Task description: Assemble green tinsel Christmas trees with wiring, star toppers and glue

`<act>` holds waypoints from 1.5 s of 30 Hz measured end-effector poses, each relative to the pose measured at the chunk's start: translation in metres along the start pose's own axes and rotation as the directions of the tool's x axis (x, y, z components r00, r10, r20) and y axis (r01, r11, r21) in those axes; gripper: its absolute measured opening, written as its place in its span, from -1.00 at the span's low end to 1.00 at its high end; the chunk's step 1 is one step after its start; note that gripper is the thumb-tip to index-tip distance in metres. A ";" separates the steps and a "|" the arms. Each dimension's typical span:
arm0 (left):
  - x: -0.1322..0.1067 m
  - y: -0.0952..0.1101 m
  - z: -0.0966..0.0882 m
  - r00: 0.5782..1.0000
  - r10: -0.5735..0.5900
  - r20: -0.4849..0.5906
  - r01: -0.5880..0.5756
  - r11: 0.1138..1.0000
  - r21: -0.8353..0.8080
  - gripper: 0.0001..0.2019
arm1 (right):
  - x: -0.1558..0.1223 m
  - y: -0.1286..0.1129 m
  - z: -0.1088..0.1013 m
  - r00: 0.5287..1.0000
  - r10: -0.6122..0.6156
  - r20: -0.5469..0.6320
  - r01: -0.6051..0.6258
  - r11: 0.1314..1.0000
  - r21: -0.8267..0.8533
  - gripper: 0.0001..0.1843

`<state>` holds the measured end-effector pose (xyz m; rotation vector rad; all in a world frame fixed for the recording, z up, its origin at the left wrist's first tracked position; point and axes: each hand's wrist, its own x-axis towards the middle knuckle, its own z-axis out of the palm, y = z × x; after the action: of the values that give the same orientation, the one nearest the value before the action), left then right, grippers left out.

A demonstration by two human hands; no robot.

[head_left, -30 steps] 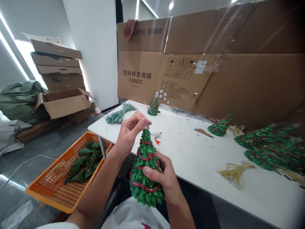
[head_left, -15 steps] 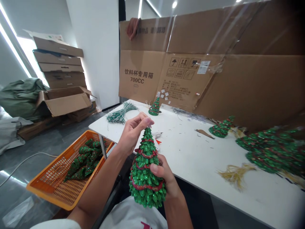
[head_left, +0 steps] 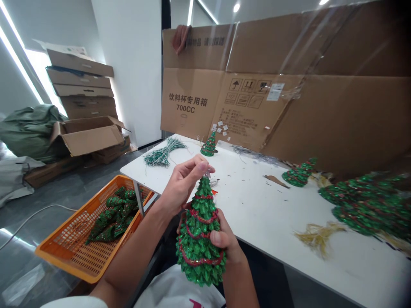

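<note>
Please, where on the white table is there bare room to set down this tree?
The white table has two bare patches: one along its near edge, between the right hand and the yellow strings, another at near right, nearer you than those strings. The right side further back is crowded with green trees, and a brown strip lies left of them.

The tall cardboard sheet point(head_left: 334, 111) on the far side reads 饮料杯专用箱 point(head_left: 188, 99) and, beneath, 700CC point(head_left: 185, 109). Right of that I see handling icons point(head_left: 248, 85), one an upward arrow point(head_left: 236, 84); the white label point(head_left: 275, 92) beside them is too small to read.
</note>
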<state>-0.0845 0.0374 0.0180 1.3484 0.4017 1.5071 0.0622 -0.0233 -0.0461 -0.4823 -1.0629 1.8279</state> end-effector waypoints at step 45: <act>-0.018 0.028 0.008 0.836 0.536 0.116 -0.413 0.478 0.775 -0.81 | -0.010 -0.033 -0.009 0.993 -0.066 -0.098 0.024 0.923 -0.383 -0.51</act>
<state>-0.0928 0.0078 0.0330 2.1892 0.9149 2.0168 0.0904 -0.0214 -0.0243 -0.7736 -1.3488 1.5352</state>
